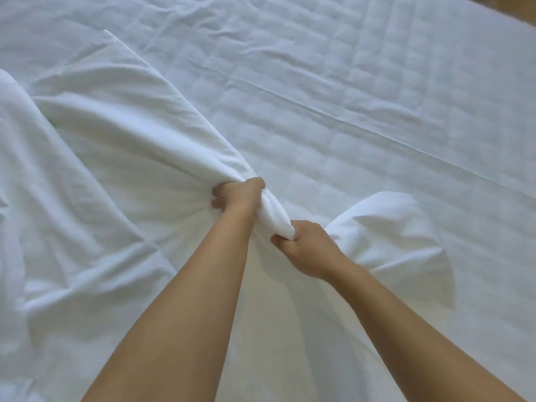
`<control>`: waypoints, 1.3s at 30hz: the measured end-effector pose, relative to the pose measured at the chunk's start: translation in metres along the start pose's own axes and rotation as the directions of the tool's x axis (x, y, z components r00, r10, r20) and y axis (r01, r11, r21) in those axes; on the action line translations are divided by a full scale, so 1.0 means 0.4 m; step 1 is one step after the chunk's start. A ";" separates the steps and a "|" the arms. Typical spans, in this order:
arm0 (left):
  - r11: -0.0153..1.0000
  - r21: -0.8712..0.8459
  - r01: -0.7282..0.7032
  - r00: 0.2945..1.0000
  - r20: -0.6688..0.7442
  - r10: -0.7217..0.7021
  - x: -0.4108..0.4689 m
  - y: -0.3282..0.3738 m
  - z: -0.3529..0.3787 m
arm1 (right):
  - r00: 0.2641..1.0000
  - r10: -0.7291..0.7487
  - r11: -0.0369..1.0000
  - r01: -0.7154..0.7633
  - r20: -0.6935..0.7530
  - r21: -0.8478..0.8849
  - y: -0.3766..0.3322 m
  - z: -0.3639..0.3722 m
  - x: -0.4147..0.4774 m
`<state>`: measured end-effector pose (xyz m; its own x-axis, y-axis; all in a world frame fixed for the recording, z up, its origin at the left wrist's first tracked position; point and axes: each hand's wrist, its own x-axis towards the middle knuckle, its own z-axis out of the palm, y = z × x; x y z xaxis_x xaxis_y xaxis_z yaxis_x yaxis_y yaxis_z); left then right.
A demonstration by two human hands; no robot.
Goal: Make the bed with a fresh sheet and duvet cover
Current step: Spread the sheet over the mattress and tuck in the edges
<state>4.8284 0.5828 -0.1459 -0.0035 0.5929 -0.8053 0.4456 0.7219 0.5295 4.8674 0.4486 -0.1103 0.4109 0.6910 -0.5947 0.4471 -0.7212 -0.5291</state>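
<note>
A white duvet cover point(121, 146) lies bunched over the left half of the bed, folded and creased. My left hand point(239, 195) grips a gathered twist of it at the middle of the view. My right hand point(304, 248) grips the same twist a little nearer to me, and a puffed end of the fabric point(388, 242) bulges out to its right. A flat white sheet point(362, 91) covers the mattress beyond and to the right, with a long crease running across it.
A strip of brown floor point(519, 10) shows past the bed's far right edge. More loose white fabric point(17, 117) mounds up at the left border.
</note>
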 end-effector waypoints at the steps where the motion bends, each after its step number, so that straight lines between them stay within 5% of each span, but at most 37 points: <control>1: 0.999 -0.048 -0.001 0.999 -0.032 -0.001 -0.008 -0.004 0.010 | 1.000 -0.011 1.000 0.011 -0.006 -0.029 -0.002 -0.008 -0.015; 5: 0.986 -0.134 -0.100 0.991 -0.104 0.087 -0.074 -0.024 0.046 | 0.996 -0.055 0.998 0.053 -0.065 -0.027 0.016 -0.060 -0.074; 8: 0.967 -0.085 -0.241 0.969 -0.083 0.234 -0.157 -0.014 0.118 | 0.992 -0.038 0.986 0.057 -0.121 0.158 0.074 -0.117 -0.144; 13: 0.844 0.036 -0.535 0.827 0.228 0.514 -0.411 -0.014 0.456 | 0.923 0.207 0.873 -0.024 -0.325 0.486 0.309 -0.321 -0.322; 16: 0.685 0.234 -0.690 0.664 0.582 0.470 -0.632 -0.059 0.723 | 0.802 0.390 0.805 -0.058 -0.453 0.591 0.519 -0.453 -0.436; 19: 0.668 0.161 -0.727 0.495 0.797 0.347 -0.793 -0.139 0.910 | 0.606 0.542 0.756 -0.050 -0.582 0.653 0.717 -0.518 -0.506; 21: 0.682 0.141 -0.717 0.375 0.903 0.208 -0.836 -0.219 0.981 | 0.619 0.588 0.693 -0.053 -0.521 0.719 0.831 -0.506 -0.520; 23: 0.640 0.271 -0.719 0.400 0.914 0.062 -0.828 -0.304 0.999 | 0.717 0.583 0.614 -0.081 -0.382 0.785 0.926 -0.458 -0.534; 25: 0.442 0.401 -0.803 0.466 0.884 0.046 -0.773 -0.395 0.966 | 0.723 0.590 0.609 -0.106 -0.360 0.786 1.000 -0.413 -0.554; 27: 0.053 0.465 -0.884 0.467 0.880 0.080 -0.709 -0.489 0.891 | 0.671 0.628 0.628 -0.135 -0.395 0.767 1.082 -0.374 -0.580; 29: -0.228 0.437 -0.870 0.439 0.897 0.048 -0.675 -0.563 0.805 | 0.667 0.670 0.561 -0.167 -0.326 0.811 1.152 -0.327 -0.599; 32: -0.402 0.461 -0.791 0.479 0.876 0.061 -0.667 -0.618 0.742 | 0.779 0.544 0.658 -0.165 -0.312 0.735 1.148 -0.295 -0.582; 34: -0.360 0.508 -0.783 0.471 0.861 0.191 -0.663 -0.617 0.752 | 0.787 0.460 0.770 -0.123 -0.411 0.626 1.111 -0.316 -0.540; 36: -0.208 0.556 -0.805 0.482 0.816 0.318 -0.662 -0.572 0.776 | 0.770 0.382 0.858 -0.089 -0.511 0.506 1.068 -0.363 -0.506; 39: -0.058 0.579 -0.813 0.520 0.768 0.375 -0.673 -0.474 0.787 | 0.732 0.425 0.880 -0.196 -0.532 0.433 1.000 -0.472 -0.509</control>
<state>5.0267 0.1739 -0.1137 0.8525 0.3049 -0.4247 0.4954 -0.7305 0.4700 5.1127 0.0287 -0.0866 0.9137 0.2248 -0.3385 -0.0317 -0.7911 -0.6109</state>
